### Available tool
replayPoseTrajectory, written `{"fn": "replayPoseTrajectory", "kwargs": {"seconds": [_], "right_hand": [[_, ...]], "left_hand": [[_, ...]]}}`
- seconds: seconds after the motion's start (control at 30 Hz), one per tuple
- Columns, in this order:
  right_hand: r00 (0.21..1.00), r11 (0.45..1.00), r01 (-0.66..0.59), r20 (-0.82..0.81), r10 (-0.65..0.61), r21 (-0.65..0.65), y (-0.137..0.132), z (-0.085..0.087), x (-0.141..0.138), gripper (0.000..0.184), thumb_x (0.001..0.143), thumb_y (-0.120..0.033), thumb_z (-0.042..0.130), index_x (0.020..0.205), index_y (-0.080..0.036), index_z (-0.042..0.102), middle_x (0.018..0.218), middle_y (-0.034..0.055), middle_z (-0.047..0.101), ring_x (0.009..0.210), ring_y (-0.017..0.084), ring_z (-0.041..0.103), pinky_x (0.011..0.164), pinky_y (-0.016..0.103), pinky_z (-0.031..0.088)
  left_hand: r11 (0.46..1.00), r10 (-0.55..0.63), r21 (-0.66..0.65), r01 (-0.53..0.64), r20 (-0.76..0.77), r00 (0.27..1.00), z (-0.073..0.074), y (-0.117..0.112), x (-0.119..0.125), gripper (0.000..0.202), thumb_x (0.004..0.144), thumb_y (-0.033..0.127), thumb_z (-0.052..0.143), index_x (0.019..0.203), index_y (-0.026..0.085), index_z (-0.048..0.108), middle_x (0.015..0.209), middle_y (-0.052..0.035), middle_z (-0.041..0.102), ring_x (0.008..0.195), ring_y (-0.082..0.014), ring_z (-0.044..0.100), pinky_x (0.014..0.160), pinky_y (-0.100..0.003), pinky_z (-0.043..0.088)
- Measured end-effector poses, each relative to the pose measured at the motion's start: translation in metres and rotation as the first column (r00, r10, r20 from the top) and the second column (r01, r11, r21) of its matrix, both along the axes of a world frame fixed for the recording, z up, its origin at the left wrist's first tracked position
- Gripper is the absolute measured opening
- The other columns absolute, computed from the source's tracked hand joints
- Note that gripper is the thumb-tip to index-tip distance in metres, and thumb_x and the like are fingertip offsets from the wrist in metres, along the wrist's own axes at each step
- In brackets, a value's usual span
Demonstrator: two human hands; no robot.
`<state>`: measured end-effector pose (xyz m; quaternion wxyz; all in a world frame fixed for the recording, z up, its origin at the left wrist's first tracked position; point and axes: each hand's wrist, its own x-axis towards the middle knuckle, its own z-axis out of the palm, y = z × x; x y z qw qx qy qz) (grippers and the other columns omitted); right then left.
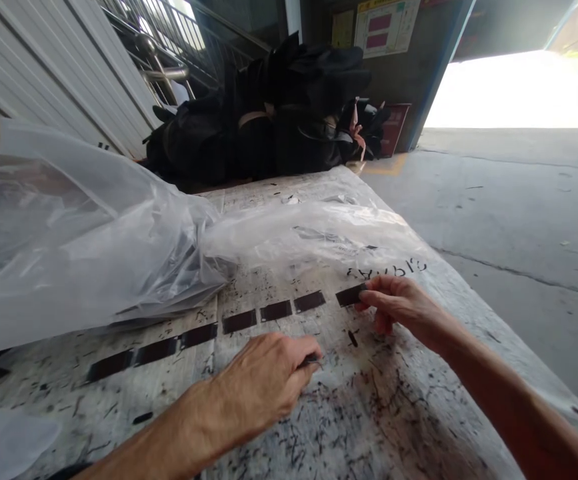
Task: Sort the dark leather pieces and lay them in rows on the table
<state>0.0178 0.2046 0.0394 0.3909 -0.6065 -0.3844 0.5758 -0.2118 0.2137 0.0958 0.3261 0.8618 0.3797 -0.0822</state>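
Several small dark rectangular pieces (241, 321) lie in a slanting row on a paper-covered table (399, 413) smeared with black marks. My right hand (399, 307) pinches one more dark piece (349, 295) at the right end of the row, a little apart from the last piece (309, 301). My left hand (269, 380) is closed just below the row, with a small dark thing (311, 361) held at its fingertips; what it is I cannot make out.
A large crumpled clear plastic bag (83, 247) lies across the table's left and back. Black bags (279, 113) are piled behind the table, by a metal railing (163, 60). A concrete floor (519, 220) runs along the right.
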Motion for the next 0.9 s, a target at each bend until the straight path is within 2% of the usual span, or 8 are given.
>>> {"fn": "replayPoseTrajectory", "kwargs": {"seconds": [0.1, 0.27, 0.37, 0.53, 0.7, 0.8, 0.9], "right_hand": [[1.000, 0.999, -0.001, 0.004, 0.001, -0.033, 0.011, 0.000, -0.004, 0.013, 0.079, -0.025, 0.061, 0.069, -0.015, 0.060, 0.064, 0.0009, 0.069, 0.037, 0.006, 0.055, 0.033, 0.016, 0.041], [1.000, 0.998, 0.002, -0.006, -0.003, -0.063, 0.022, 0.000, -0.008, 0.019, 0.079, -0.026, 0.061, 0.063, -0.015, 0.060, 0.060, -0.0001, 0.067, 0.034, 0.005, 0.053, 0.031, 0.015, 0.039], [1.000, 0.997, 0.011, -0.028, -0.013, -0.072, 0.023, 0.000, -0.006, 0.020, 0.078, -0.027, 0.062, 0.062, -0.015, 0.059, 0.060, 0.0002, 0.068, 0.033, 0.005, 0.052, 0.030, 0.015, 0.038], [0.998, 0.995, 0.031, -0.046, -0.035, -0.090, 0.023, -0.002, -0.007, 0.019, 0.077, -0.029, 0.062, 0.064, -0.015, 0.057, 0.063, 0.0012, 0.069, 0.033, 0.005, 0.051, 0.030, 0.015, 0.038], [1.000, 0.993, 0.031, 0.005, -0.030, -0.117, 0.028, -0.005, -0.011, 0.018, 0.079, -0.028, 0.059, 0.066, -0.015, 0.057, 0.063, 0.0002, 0.069, 0.033, 0.005, 0.051, 0.029, 0.014, 0.038], [0.999, 0.992, 0.017, 0.047, -0.011, -0.127, 0.029, -0.006, -0.012, 0.018, 0.080, -0.028, 0.057, 0.067, -0.016, 0.056, 0.064, -0.0003, 0.068, 0.033, 0.004, 0.051, 0.029, 0.015, 0.037], [0.994, 0.993, -0.004, 0.107, 0.017, -0.120, 0.030, -0.007, -0.012, 0.018, 0.081, -0.029, 0.054, 0.068, -0.017, 0.055, 0.065, -0.0005, 0.067, 0.035, 0.005, 0.052, 0.031, 0.016, 0.038]], "left_hand": [[0.960, -0.121, 0.239, 0.146, -0.116, 0.986, -0.007, 0.005, 0.004, 0.021, 0.083, 0.012, 0.043, 0.093, 0.020, 0.060, 0.077, -0.0028, 0.068, 0.070, -0.0208, 0.065, 0.064, -0.030, 0.047], [0.870, -0.193, 0.418, 0.261, -0.198, 0.961, -0.022, 0.013, 0.010, 0.046, 0.084, 0.006, 0.040, 0.127, 0.019, 0.045, 0.089, -0.0061, 0.070, 0.074, -0.0224, 0.067, 0.063, -0.033, 0.052], [0.834, -0.252, 0.445, 0.326, -0.219, 0.943, -0.026, 0.015, 0.014, 0.050, 0.085, 0.005, 0.037, 0.134, 0.014, 0.039, 0.091, -0.0088, 0.069, 0.074, -0.0234, 0.067, 0.061, -0.034, 0.053], [0.797, -0.310, 0.468, 0.382, -0.227, 0.923, -0.029, 0.016, 0.020, 0.052, 0.083, 0.001, 0.035, 0.134, 0.011, 0.040, 0.086, -0.0076, 0.069, 0.069, -0.0220, 0.066, 0.057, -0.031, 0.053], [0.779, -0.273, 0.514, 0.358, -0.236, 0.933, -0.036, 0.018, 0.024, 0.056, 0.084, 0.005, 0.041, 0.139, 0.012, 0.034, 0.086, -0.0079, 0.070, 0.068, -0.0214, 0.067, 0.056, -0.031, 0.054], [0.755, -0.222, 0.568, 0.328, -0.249, 0.943, -0.042, 0.019, 0.027, 0.056, 0.086, 0.010, 0.046, 0.140, 0.011, 0.034, 0.079, -0.0076, 0.070, 0.064, -0.0215, 0.067, 0.057, -0.033, 0.054], [0.753, -0.174, 0.584, 0.302, -0.265, 0.948, -0.045, 0.020, 0.031, 0.053, 0.088, 0.017, 0.048, 0.139, 0.011, 0.037, 0.070, -0.0070, 0.069, 0.058, -0.0209, 0.066, 0.055, -0.032, 0.054]]}}
